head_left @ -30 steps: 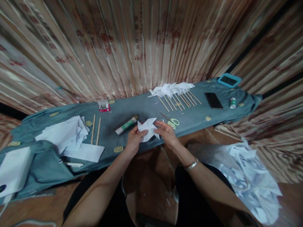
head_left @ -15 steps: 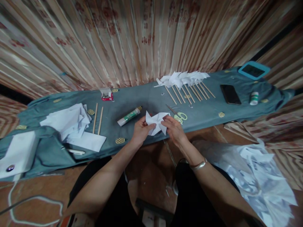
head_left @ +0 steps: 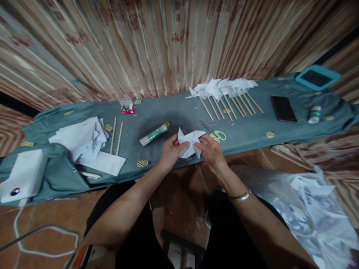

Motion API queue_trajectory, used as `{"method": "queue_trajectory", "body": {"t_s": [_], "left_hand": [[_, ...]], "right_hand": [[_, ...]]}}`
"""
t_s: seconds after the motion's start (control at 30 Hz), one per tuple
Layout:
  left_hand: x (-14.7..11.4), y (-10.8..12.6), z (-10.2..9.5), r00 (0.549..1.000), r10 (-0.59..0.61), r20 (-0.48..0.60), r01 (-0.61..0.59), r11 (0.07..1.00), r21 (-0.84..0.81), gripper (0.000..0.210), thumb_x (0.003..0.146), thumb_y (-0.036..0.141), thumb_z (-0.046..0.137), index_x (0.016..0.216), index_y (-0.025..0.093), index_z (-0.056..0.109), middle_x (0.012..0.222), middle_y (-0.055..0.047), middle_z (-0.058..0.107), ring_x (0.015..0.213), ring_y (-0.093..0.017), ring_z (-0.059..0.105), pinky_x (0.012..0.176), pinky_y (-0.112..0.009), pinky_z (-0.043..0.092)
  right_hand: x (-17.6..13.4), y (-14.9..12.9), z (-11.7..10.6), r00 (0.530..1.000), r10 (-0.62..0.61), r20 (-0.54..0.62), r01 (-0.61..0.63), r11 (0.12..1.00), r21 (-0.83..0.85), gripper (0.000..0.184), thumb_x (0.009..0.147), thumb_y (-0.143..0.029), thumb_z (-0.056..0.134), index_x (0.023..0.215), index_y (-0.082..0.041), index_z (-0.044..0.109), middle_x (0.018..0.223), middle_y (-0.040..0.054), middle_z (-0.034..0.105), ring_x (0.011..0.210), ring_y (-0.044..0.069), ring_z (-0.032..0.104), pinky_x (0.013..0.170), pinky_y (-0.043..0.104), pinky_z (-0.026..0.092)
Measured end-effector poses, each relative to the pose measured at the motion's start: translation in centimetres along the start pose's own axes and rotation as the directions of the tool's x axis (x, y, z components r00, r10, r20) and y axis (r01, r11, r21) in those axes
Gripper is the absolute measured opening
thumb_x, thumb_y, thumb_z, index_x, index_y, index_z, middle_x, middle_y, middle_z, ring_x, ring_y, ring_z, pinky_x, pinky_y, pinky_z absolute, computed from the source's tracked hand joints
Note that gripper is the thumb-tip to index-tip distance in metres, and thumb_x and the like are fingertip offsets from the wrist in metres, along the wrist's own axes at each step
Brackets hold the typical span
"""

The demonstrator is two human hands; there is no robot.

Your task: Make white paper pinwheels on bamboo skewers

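Note:
Between my hands is a white paper pinwheel [head_left: 191, 144], held just over the near edge of the cloth-covered table. My left hand [head_left: 171, 151] pinches its left side, thumb on top near the centre. The right side is gripped by my right hand [head_left: 211, 150], with the thumb on a folded blade. A glue stick [head_left: 153, 135] lies to the left beyond my left hand. Just past my right hand are scissors [head_left: 218, 136] with light green handles. Several finished paper pinwheels [head_left: 221, 89] on wooden sticks lie in a row farther back.
On the left are a pile of paper sheets [head_left: 80, 138], two wooden sticks [head_left: 119, 138], a small red box [head_left: 128, 108] and a white device [head_left: 24, 173]. A phone [head_left: 283, 109], another glue tube [head_left: 314, 114] and a blue-framed tablet [head_left: 318, 77] lie right. A plastic bag [head_left: 316, 213] of white paper pieces stands below.
The view has shifted slightly. Both hands still hold the pinwheel, which has turned a little, and my right thumb sits slightly differently on its blade.

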State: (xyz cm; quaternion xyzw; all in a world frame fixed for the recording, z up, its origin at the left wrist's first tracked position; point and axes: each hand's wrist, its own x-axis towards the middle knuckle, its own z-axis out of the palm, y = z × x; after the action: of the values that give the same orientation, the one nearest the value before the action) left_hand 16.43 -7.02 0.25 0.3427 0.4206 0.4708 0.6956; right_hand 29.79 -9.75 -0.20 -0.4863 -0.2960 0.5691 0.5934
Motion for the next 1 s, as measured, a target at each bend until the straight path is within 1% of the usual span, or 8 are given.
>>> {"method": "queue_trajectory", "body": {"t_s": [0.1, 0.27, 0.4, 0.53, 0.63, 0.8, 0.9, 1.0], "left_hand": [[-0.03, 0.03, 0.08, 1.0, 0.0, -0.004, 0.0, 1.0, 0.0, 0.049, 0.048, 0.023, 0.084, 0.093, 0.015, 0.068, 0.073, 0.002, 0.071, 0.063, -0.014, 0.062, 0.067, -0.028, 0.049], [-0.11, 0.03, 0.22, 1.0, 0.009, -0.017, -0.008, 1.0, 0.021, 0.046, 0.045, 0.02, 0.085, 0.088, 0.015, 0.069, 0.071, 0.003, 0.07, 0.06, -0.012, 0.059, 0.064, -0.026, 0.048], [-0.16, -0.03, 0.2, 1.0, 0.02, -0.02, -0.019, 0.999, 0.045, 0.045, 0.047, 0.021, 0.084, 0.088, 0.015, 0.07, 0.07, 0.003, 0.069, 0.06, -0.012, 0.058, 0.064, -0.026, 0.047], [-0.22, -0.04, 0.12, 1.0, 0.021, -0.012, -0.021, 0.999, 0.05, 0.045, 0.049, 0.022, 0.084, 0.091, 0.014, 0.069, 0.07, 0.003, 0.069, 0.058, -0.011, 0.057, 0.062, -0.025, 0.046], [-0.22, -0.05, 0.11, 1.0, 0.018, -0.01, -0.018, 0.999, 0.051, 0.048, 0.048, 0.021, 0.084, 0.093, 0.014, 0.068, 0.069, 0.003, 0.069, 0.058, -0.011, 0.057, 0.061, -0.025, 0.046], [-0.27, -0.11, 0.15, 1.0, 0.021, 0.004, -0.021, 0.997, 0.076, 0.047, 0.05, 0.023, 0.083, 0.093, 0.013, 0.067, 0.069, 0.003, 0.068, 0.058, -0.01, 0.056, 0.061, -0.024, 0.045], [-0.29, -0.12, 0.2, 1.0, 0.025, 0.014, -0.026, 0.997, 0.076, 0.046, 0.05, 0.022, 0.083, 0.092, 0.013, 0.067, 0.068, 0.003, 0.068, 0.058, -0.01, 0.056, 0.061, -0.024, 0.046], [-0.27, -0.11, 0.25, 1.0, 0.01, 0.012, -0.011, 0.999, 0.053, 0.048, 0.049, 0.021, 0.083, 0.092, 0.013, 0.066, 0.067, 0.004, 0.068, 0.057, -0.01, 0.056, 0.061, -0.024, 0.046]], "right_hand": [[0.02, 0.11, -0.09, 1.0, -0.015, -0.011, 0.015, 1.0, -0.002, 0.043, 0.054, -0.033, 0.082, 0.091, -0.022, 0.061, 0.088, 0.0021, 0.073, 0.089, 0.023, 0.068, 0.082, 0.039, 0.053], [0.11, 0.3, -0.17, 0.998, -0.061, 0.013, 0.061, 0.997, -0.056, 0.046, 0.056, -0.035, 0.081, 0.095, -0.023, 0.06, 0.09, 0.0025, 0.071, 0.09, 0.023, 0.067, 0.082, 0.038, 0.052], [0.13, 0.32, -0.17, 0.996, -0.094, 0.008, 0.094, 0.989, -0.11, 0.046, 0.055, -0.035, 0.082, 0.093, -0.023, 0.06, 0.087, 0.0013, 0.07, 0.09, 0.021, 0.066, 0.083, 0.037, 0.051], [-0.05, 0.01, -0.01, 0.995, -0.1, -0.002, 0.099, 0.99, -0.104, 0.046, 0.051, -0.033, 0.084, 0.09, -0.023, 0.061, 0.085, 0.0004, 0.071, 0.085, 0.02, 0.066, 0.083, 0.035, 0.051], [-0.27, -0.3, 0.2, 0.997, -0.077, 0.003, 0.077, 0.993, -0.085, 0.046, 0.05, -0.033, 0.085, 0.089, -0.022, 0.062, 0.083, 0.0003, 0.073, 0.081, 0.02, 0.068, 0.079, 0.033, 0.052], [-0.52, -0.57, 0.36, 1.0, 0.005, -0.009, -0.006, 0.999, -0.04, 0.051, 0.049, -0.034, 0.087, 0.092, -0.022, 0.062, 0.073, -0.001, 0.073, 0.068, 0.02, 0.068, 0.065, 0.031, 0.054], [-0.51, -0.49, 0.29, 1.0, 0.019, -0.016, -0.019, 0.999, -0.037, 0.052, 0.047, -0.033, 0.087, 0.091, -0.022, 0.062, 0.069, -0.0022, 0.073, 0.062, 0.018, 0.067, 0.06, 0.029, 0.053], [-0.43, -0.27, 0.18, 1.0, 0.011, -0.018, -0.012, 0.999, -0.041, 0.051, 0.048, -0.034, 0.087, 0.09, -0.021, 0.062, 0.066, -0.0031, 0.072, 0.057, 0.016, 0.066, 0.056, 0.027, 0.051]]}}
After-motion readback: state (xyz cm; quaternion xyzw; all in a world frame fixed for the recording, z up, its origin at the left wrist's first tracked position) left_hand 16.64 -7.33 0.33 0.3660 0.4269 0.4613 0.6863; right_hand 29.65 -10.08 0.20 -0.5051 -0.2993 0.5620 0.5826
